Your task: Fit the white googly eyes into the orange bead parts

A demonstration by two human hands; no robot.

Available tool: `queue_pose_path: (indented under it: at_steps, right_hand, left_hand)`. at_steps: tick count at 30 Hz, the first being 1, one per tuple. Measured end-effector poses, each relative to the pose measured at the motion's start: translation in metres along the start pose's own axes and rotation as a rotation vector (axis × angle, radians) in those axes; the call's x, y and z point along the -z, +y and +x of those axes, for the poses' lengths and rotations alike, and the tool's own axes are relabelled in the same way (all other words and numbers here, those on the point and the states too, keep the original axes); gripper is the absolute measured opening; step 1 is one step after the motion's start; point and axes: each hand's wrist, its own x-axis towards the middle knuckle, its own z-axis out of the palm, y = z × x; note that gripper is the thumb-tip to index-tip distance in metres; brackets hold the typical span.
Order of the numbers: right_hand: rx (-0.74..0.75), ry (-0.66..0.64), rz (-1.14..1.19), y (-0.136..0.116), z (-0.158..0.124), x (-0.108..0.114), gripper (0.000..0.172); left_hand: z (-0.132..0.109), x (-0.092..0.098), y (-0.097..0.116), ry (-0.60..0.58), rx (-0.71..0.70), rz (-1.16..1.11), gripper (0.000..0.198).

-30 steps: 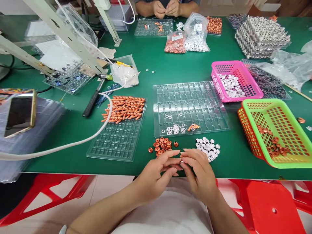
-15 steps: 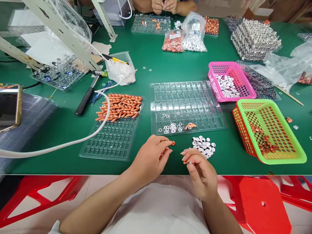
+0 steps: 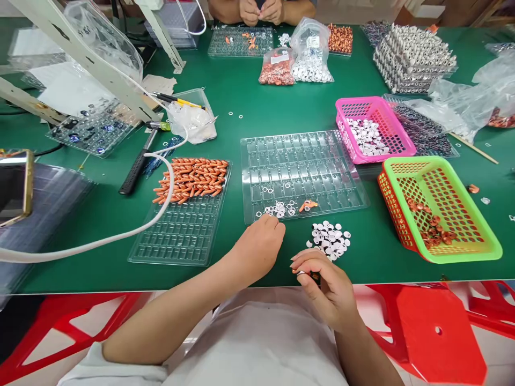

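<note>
My left hand [image 3: 259,247] is closed, knuckles up, at the near edge of the clear blister tray [image 3: 301,166], beside a pile of small white rings [image 3: 279,209]. Its fingertips are tucked out of sight, so what they hold is hidden. Between thumb and fingers, my right hand [image 3: 328,287] pinches a small orange part [image 3: 294,272] with a white disc at its edge. More orange shows inside that palm. Just beyond it lies a heap of white and black discs [image 3: 330,239]. An orange piece [image 3: 308,206] rests on the tray near the rings.
On the left, a second tray [image 3: 173,236] holds rows of orange pieces [image 3: 193,179], with a white cable [image 3: 171,185] across it and a hammer [image 3: 139,166] beyond. Pink [image 3: 376,128] and green baskets [image 3: 478,236] stand right. A co-worker's hands [image 3: 261,10] are opposite.
My left hand has moved up toward the rings and turned over, hiding the orange parts seen in its fingers before. My right hand stays pinched, slightly further left in view.
</note>
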Motion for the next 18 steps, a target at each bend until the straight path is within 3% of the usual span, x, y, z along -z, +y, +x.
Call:
queue_pose_path:
  at_steps: [8, 12, 18]
  right_hand:
    - [-0.073, 0.032, 0.025, -0.003, -0.001, 0.0, 0.015]
    - [-0.075, 0.044, 0.02, -0.004, 0.0, 0.001, 0.015]
    - [-0.124, 0.083, 0.005, -0.003, -0.002, -0.001, 0.012]
  left_hand:
    - [0.001, 0.002, -0.01, -0.047, -0.1, 0.044, 0.015]
    - [0.003, -0.001, -0.018, 0.0, -0.196, 0.068, 0.013]
    - [0.005, -0.008, -0.021, 0.086, -0.152, -0.07, 0.016]
